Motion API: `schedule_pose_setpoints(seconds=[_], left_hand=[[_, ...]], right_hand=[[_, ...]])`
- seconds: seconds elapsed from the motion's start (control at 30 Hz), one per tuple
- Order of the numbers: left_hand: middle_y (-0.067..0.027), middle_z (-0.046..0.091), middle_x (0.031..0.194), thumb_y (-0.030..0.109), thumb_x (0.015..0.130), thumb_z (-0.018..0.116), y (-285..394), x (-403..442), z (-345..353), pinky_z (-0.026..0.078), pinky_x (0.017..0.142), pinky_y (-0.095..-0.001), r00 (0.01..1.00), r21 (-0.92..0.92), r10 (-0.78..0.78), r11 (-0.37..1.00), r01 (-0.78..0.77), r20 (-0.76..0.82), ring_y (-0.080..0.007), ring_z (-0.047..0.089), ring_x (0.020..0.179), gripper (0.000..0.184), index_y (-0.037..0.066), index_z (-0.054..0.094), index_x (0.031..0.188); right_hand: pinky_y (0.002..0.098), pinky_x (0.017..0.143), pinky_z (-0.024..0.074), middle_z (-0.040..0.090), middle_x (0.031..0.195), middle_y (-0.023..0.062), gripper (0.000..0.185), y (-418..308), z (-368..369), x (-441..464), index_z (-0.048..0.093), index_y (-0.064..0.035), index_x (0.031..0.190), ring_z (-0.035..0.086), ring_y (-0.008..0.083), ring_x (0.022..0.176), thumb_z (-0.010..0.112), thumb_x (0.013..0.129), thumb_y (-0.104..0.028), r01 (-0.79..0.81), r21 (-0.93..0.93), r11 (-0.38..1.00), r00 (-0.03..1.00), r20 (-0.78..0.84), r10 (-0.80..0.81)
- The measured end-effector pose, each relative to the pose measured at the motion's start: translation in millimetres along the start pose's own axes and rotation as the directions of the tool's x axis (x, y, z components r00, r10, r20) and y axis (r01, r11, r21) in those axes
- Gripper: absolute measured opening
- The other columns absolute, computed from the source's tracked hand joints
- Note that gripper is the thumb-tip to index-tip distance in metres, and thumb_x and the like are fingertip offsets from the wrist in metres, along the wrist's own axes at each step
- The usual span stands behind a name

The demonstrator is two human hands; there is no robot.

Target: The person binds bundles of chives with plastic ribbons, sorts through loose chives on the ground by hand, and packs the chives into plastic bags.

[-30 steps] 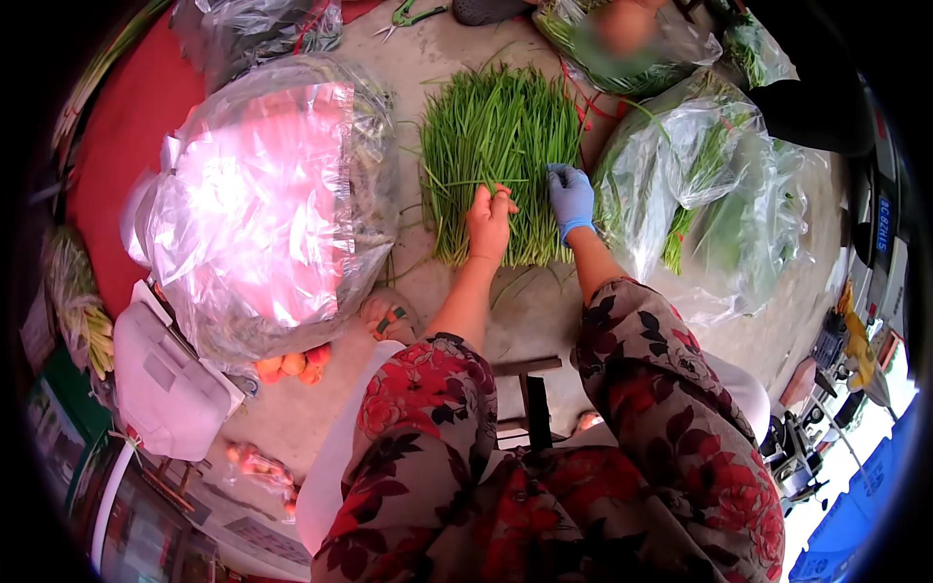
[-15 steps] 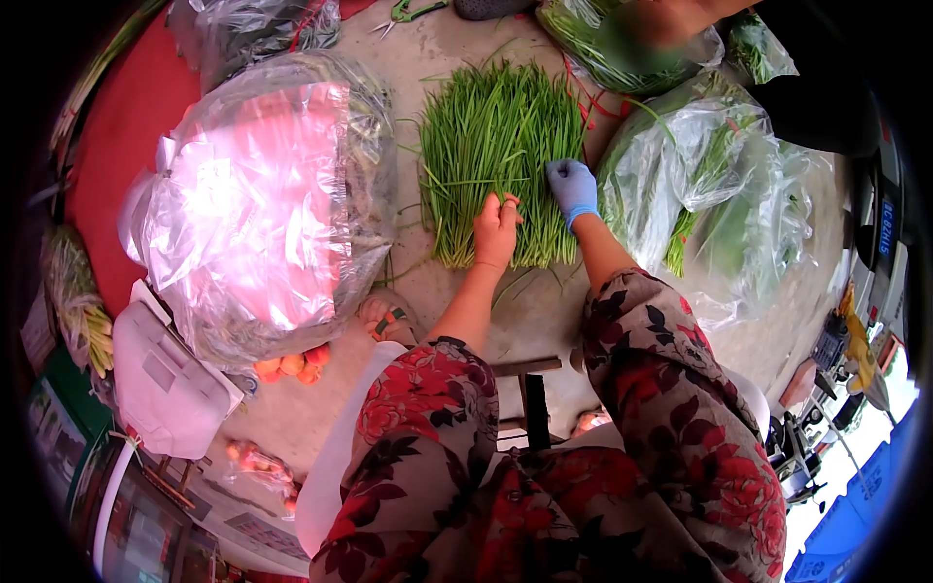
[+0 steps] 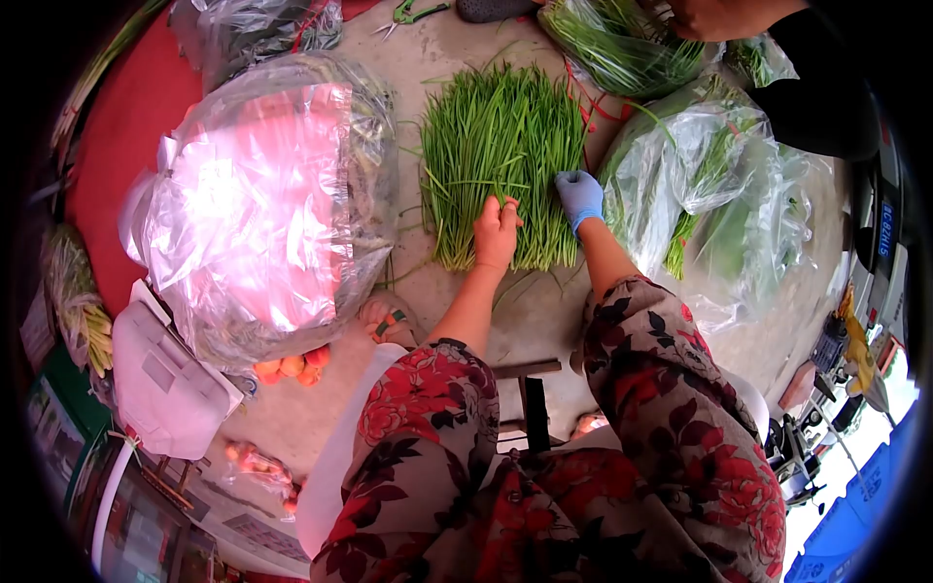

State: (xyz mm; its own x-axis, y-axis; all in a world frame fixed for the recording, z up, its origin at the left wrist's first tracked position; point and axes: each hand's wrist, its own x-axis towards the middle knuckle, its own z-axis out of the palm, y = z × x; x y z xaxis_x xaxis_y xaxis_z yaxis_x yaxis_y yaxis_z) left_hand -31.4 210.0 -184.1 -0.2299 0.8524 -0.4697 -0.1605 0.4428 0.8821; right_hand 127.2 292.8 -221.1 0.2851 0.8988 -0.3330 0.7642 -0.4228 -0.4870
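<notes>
A wide pile of long green stalks, which look like garlic chives (image 3: 486,126), lies on the floor in front of me. My left hand (image 3: 497,233) is bare and rests over the pile's near half, its fingers curled in a pinch on some stalks. A few stalks cross the others just above it. My right hand (image 3: 581,197), in a blue glove, is closed at the right edge of the pile. Its fingertips are turned away, so what it grips there cannot be made out.
A big clear plastic bag (image 3: 248,204) covers the floor to the left. Clear bags of greens (image 3: 690,155) lie at the right. Green-handled scissors (image 3: 413,14) lie at the top. Another person's hand (image 3: 724,15) reaches over a bag of greens (image 3: 622,44). Orange fruit (image 3: 293,365) sits near my foot.
My right hand has shifted slightly right and toward me along the pile's edge. My left hand stays nearly in place. The other person's hand has moved up and right.
</notes>
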Motion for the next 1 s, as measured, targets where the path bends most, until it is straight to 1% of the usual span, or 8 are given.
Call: schedule_pose_setpoints(seconds=[0.13,0.37,0.53,0.63,0.73,0.83,0.87,1.0], left_hand=[[-0.0055,0.06,0.066,0.014,0.088,0.048,-3.7,-0.3,-1.2,0.045,0.061,-0.0254,1.0,0.001,0.001,1.0,-0.001,0.0,-0.0119,0.058,0.063,0.012,0.003,0.054,0.09],[-0.0065,0.06,0.064,0.013,0.087,0.049,-6.1,1.8,5.1,0.045,0.058,-0.0263,0.999,-0.007,0.036,0.999,-0.036,-0.021,-0.0134,0.06,0.061,0.012,0.003,0.055,0.089],[-0.0049,0.058,0.066,0.012,0.089,0.046,-9.2,0.8,2.5,0.045,0.063,-0.0256,0.999,-0.116,0.014,0.993,-0.009,0.043,-0.0126,0.057,0.063,0.011,0.003,0.053,0.092],[-0.005,0.056,0.066,0.012,0.09,0.045,-11.6,3.3,1.6,0.045,0.066,-0.0269,0.999,-0.302,-0.018,0.953,0.032,0.051,-0.0138,0.056,0.064,0.011,0.003,0.052,0.092],[-0.0058,0.052,0.064,0.01,0.091,0.044,-5.5,4.5,1.0,0.046,0.067,-0.029,0.994,-0.498,-0.105,0.861,0.103,0.023,-0.0155,0.055,0.062,0.011,0.002,0.05,0.092],[-0.0058,0.051,0.064,0.012,0.092,0.043,-1.2,6.7,-1.7,0.046,0.071,-0.0306,0.98,-0.688,-0.195,0.707,0.163,0.032,-0.0171,0.054,0.065,0.012,0.002,0.05,0.092],[-0.0057,0.05,0.064,0.012,0.092,0.042,-1.1,6.9,-1.8,0.046,0.071,-0.0307,0.98,-0.743,-0.194,0.649,0.163,0.045,-0.0176,0.054,0.065,0.013,0.002,0.05,0.092],[-0.0059,0.05,0.067,0.016,0.092,0.043,-6.1,4.4,0.3,0.041,0.067,-0.033,0.965,-0.749,-0.22,0.614,0.251,0.143,-0.0196,0.053,0.07,0.014,0.004,0.05,0.095]], right_hand=[[0.0272,0.053,0.0463,0.063,0.071,0.0087,0.022,22.7,11.9,2.6,0.06,-0.0017,0.091,0.057,0.0148,0.053,0.06,0.083,-0.022,-0.047,0.289,0.956,0.991,-0.107,0.082],[0.0217,0.044,0.0402,0.061,0.072,0.0065,0.02,-6.6,-15.3,-34.9,0.047,-0.0024,0.107,0.056,0.0118,0.052,0.048,0.091,-0.013,-0.281,0.757,0.59,0.96,0.206,0.192],[0.0227,0.047,0.0402,0.061,0.074,0.0008,0.015,5.3,-9.3,-38.5,0.061,-0.004,0.097,0.053,0.0086,0.055,0.049,0.09,-0.011,-0.328,0.741,0.586,0.944,0.277,0.178],[0.0256,0.054,0.0454,0.061,0.071,0.0017,0.014,10.2,13.4,-29.4,0.063,-0.0046,0.095,0.055,0.0106,0.058,0.052,0.089,-0.012,0.051,0.68,0.731,0.998,-0.059,-0.015],[0.0272,0.061,0.0477,0.06,0.069,0.0035,0.013,3.8,3.7,-29.5,0.064,-0.0063,0.092,0.057,0.0124,0.061,0.055,0.087,-0.014,-0.148,0.424,0.894,0.984,0.152,0.091],[0.027,0.056,0.0474,0.058,0.065,0.0044,0.014,-8.1,-1.8,-35.0,0.065,-0.0088,0.092,0.057,0.0124,0.058,0.057,0.085,-0.018,0.138,0.247,0.959,0.99,0.002,-0.143],[0.0255,0.046,0.0438,0.058,0.064,0.0027,0.016,-58.0,-31.4,-55.7,0.063,-0.0073,0.092,0.053,0.0115,0.051,0.056,0.086,-0.019,-0.198,0.438,0.877,0.969,0.222,0.108],[0.0206,0.038,0.0321,0.056,0.07,-0.0002,0.015,-71.4,-22.6,-62.5,0.06,-0.0063,0.09,0.044,0.0079,0.045,0.052,0.088,-0.019,-0.582,0.451,0.677,0.655,0.754,0.061]])
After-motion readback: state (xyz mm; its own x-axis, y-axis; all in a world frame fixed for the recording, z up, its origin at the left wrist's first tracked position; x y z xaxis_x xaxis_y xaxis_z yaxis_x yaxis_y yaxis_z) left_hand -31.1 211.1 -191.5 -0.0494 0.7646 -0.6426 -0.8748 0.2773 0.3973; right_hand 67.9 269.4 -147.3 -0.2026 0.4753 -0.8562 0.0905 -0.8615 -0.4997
